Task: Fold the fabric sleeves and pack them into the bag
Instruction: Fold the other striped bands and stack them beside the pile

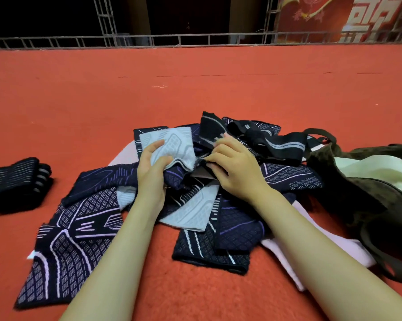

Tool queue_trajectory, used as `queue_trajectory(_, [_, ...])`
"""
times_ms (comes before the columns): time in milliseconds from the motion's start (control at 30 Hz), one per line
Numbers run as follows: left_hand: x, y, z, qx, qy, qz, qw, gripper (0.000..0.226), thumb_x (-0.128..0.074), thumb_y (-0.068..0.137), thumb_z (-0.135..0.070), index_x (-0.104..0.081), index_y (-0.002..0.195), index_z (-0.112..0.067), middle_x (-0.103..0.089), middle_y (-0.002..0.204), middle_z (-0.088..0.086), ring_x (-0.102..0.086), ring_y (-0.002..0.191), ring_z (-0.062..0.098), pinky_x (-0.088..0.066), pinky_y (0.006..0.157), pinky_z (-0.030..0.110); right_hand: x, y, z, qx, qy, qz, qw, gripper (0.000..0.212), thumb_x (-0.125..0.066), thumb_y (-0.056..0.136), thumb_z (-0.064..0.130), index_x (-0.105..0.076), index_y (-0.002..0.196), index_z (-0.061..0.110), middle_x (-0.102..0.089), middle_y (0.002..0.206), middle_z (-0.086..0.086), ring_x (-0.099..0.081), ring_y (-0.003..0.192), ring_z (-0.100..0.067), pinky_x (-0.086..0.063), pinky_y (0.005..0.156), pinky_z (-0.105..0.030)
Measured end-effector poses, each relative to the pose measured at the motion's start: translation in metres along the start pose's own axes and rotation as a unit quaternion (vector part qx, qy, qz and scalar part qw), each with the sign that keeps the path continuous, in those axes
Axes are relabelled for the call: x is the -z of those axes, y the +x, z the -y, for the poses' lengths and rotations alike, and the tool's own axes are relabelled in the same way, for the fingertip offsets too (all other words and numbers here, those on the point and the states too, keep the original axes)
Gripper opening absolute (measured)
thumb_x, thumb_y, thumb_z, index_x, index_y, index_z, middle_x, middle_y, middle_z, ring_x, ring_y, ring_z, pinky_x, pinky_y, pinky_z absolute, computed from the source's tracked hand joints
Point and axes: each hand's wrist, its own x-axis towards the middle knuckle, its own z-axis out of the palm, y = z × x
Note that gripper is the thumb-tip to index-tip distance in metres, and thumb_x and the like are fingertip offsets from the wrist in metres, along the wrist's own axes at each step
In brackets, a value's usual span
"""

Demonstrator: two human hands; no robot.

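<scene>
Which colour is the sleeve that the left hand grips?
Light grey sleeve, with a raised grid pattern, gripped by the left hand; head view.

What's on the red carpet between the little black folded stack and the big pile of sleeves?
Nothing: in the head view, bare red carpet separates the folded black stack from the pile of sleeves.

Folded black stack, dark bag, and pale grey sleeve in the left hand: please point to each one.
folded black stack point(18, 179): head view, top layer.
dark bag point(348, 188): head view, outer wall.
pale grey sleeve point(172, 144): head view, patterned face above the left hand point(152, 167).
</scene>
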Motion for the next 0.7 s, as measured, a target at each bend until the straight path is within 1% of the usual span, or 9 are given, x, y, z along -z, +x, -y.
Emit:
queue_trajectory(67, [0.003, 0.002, 0.002, -0.013, 0.039, -0.008, 0.999, 0.036, -0.061, 0.069, -0.012, -0.066, 0.095, -0.036, -0.061, 0.124, 0.011, -0.06, 0.108, 0.025, -0.047, 0.095, 0.042, 0.003, 0.003, 0.013, 0.034, 0.035, -0.021, 0.999, 0.012, -0.059, 0.089, 0.004, -0.07, 0.084, 0.001, -0.069, 0.094, -0.009, -0.058, 0.115, -0.029, -0.037, 0.11, -0.039])
queue_trajectory(133, [0.003, 0.001, 0.004, -0.02, 0.054, -0.005, 0.998, 0.033, -0.061, 0.068, -0.014, -0.066, 0.091, -0.037, -0.064, 0.118, 0.01, -0.059, 0.11, 0.026, -0.046, 0.097, 0.044, 0.001, 0.005, 0.03, 0.066, 0.056, -0.01, 0.996, 0.014, -0.055, 0.09, 0.001, -0.068, 0.084, 0.0, -0.069, 0.092, -0.01, -0.059, 0.115, -0.03, -0.042, 0.105, -0.036])
queue_trajectory(200, [0.002, 0.001, 0.008, -0.03, 0.055, 0.02, 0.998, 0.029, -0.062, 0.072, -0.014, -0.065, 0.093, -0.034, -0.065, 0.112, 0.005, -0.061, 0.105, 0.021, -0.048, 0.094, 0.039, 0.0, 0.005, 0.039, 0.058, 0.055, 0.007, 0.997, 0.016, -0.052, 0.09, 0.003, -0.067, 0.086, 0.0, -0.065, 0.085, -0.01, -0.062, 0.098, -0.029, -0.05, 0.088, -0.035])
queue_trajectory(267, [0.003, 0.004, 0.011, -0.036, 0.048, 0.036, 0.998, 0.024, -0.064, 0.075, -0.017, -0.065, 0.094, -0.031, -0.066, 0.11, 0.0, -0.06, 0.105, 0.016, -0.049, 0.092, 0.032, 0.002, 0.004, 0.038, 0.034, 0.033, 0.014, 0.999, 0.016, -0.051, 0.089, 0.008, -0.066, 0.088, 0.002, -0.06, 0.077, -0.008, -0.055, 0.077, -0.026, -0.047, 0.065, -0.035])
queue_trajectory(300, [0.004, 0.006, 0.012, -0.033, 0.037, 0.036, 0.998, 0.023, -0.065, 0.076, -0.018, -0.065, 0.094, -0.031, -0.066, 0.109, -0.001, -0.06, 0.106, 0.016, -0.049, 0.092, 0.029, 0.002, 0.003, 0.037, 0.022, 0.024, 0.018, 0.999, 0.017, -0.05, 0.089, 0.01, -0.066, 0.088, 0.003, -0.059, 0.074, -0.007, -0.053, 0.072, -0.025, -0.044, 0.058, -0.036])
queue_trajectory(400, [0.006, 0.012, 0.016, -0.018, 0.027, 0.008, 0.999, 0.021, -0.065, 0.084, -0.009, -0.065, 0.095, -0.027, -0.065, 0.105, -0.005, -0.06, 0.102, 0.012, -0.048, 0.084, 0.019, -0.001, 0.001, 0.039, -0.024, 0.034, 0.061, 0.997, 0.021, -0.046, 0.089, 0.025, -0.061, 0.095, 0.011, -0.064, 0.07, -0.002, -0.061, 0.061, -0.027, -0.046, 0.048, -0.033])
queue_trajectory(500, [0.008, 0.016, 0.02, -0.008, 0.031, 0.0, 0.999, 0.021, -0.06, 0.087, -0.005, -0.065, 0.094, -0.024, -0.066, 0.103, -0.004, -0.061, 0.098, 0.011, -0.05, 0.085, 0.021, -0.007, -0.003, 0.043, -0.045, 0.002, 0.108, 0.993, 0.034, -0.044, 0.085, 0.041, -0.057, 0.11, 0.021, -0.068, 0.067, 0.003, -0.065, 0.057, -0.023, -0.046, 0.043, -0.029])
queue_trajectory(600, [0.006, 0.02, 0.022, -0.015, 0.066, -0.01, 0.998, 0.019, -0.06, 0.087, -0.004, -0.065, 0.091, -0.022, -0.065, 0.097, -0.006, -0.061, 0.088, 0.007, -0.048, 0.075, 0.016, -0.005, -0.011, 0.045, -0.058, 0.005, 0.1, 0.993, 0.035, -0.045, 0.087, 0.038, -0.07, 0.107, 0.024, -0.074, 0.081, 0.006, -0.07, 0.067, -0.018, -0.05, 0.048, -0.028])
queue_trajectory(700, [0.0, 0.023, 0.023, -0.012, 0.106, -0.027, 0.994, 0.019, -0.061, 0.085, -0.004, -0.065, 0.083, -0.022, -0.065, 0.087, -0.005, -0.059, 0.08, 0.008, -0.047, 0.073, 0.02, 0.001, -0.021, 0.053, -0.087, 0.008, 0.079, 0.993, 0.034, -0.045, 0.088, 0.035, -0.071, 0.108, 0.027, -0.073, 0.078, 0.005, -0.069, 0.064, -0.02, -0.05, 0.047, -0.028])
